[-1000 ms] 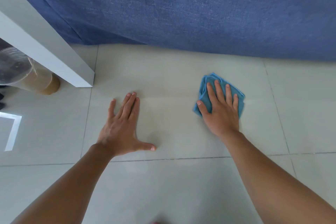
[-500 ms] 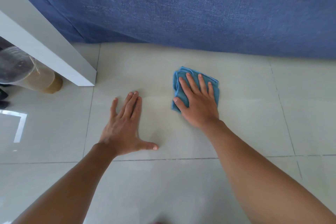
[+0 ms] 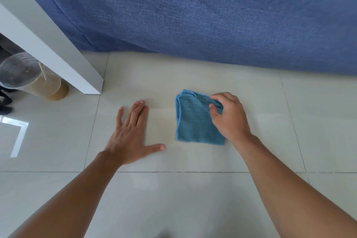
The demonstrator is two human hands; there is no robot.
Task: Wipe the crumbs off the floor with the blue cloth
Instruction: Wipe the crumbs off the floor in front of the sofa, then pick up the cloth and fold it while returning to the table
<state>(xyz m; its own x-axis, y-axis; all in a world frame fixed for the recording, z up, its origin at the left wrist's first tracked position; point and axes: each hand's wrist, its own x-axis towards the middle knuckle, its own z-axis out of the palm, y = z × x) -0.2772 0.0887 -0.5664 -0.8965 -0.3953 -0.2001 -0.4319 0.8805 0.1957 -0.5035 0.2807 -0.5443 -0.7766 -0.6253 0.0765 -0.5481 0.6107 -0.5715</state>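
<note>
Fingers [image 3: 216, 100] of the right hand [image 3: 229, 118] curl down onto the far right corner of the blue cloth [image 3: 195, 121], pinching or bunching its edge; whether the thumb has closed under the fabric cannot be told. Left hand [image 3: 131, 137] lies flat on the floor [image 3: 173, 199], fingers spread and open, gripping nothing, just left of the cloth with a strip of bare tile between them.

The cloth lies folded flat on the floor, near the middle of the view, well short of the blue fabric drape [image 3: 212, 15] on the far side. Its long axis runs near to far; stacked, rounded edges show at the far left corner, bound in a lighter blue trim, and the surface carries a fine ribbed weave. Most of it extends left of and nearer than the right fingers, so the right hand is the nearer one and already in contact.

No crumbs can be made out on the pale glossy tiles. A white table leg [image 3: 81, 71] and a clear plastic cup [image 3: 32, 77] stand at far left, well apart from the cloth.
</note>
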